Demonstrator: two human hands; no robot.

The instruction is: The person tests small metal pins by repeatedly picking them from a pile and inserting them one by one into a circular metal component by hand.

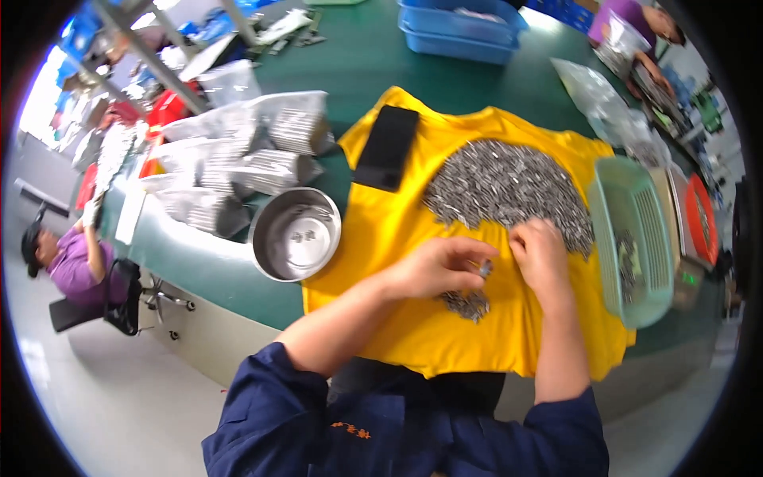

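Note:
On a yellow cloth (380,286) lies a wide heap of small grey metal pieces (509,179). My left hand (441,265) is at the near side of this heap, with small metal pieces (485,269) pinched between thumb and fingers. Just below that hand sits a smaller pile of metal pieces (467,304). My right hand (542,253) rests at the heap's near edge, fingers curled down; what they hold, if anything, is hidden. A round steel bowl (270,262) with a few small pieces in it stands to the left.
A black phone-like slab (387,149) lies on the cloth's far left corner. Clear bags of stacked parts (230,151) crowd the left. A pale green basket (658,270) stands at the right, blue bins (461,36) at the back. Other people (79,258) sit farther off.

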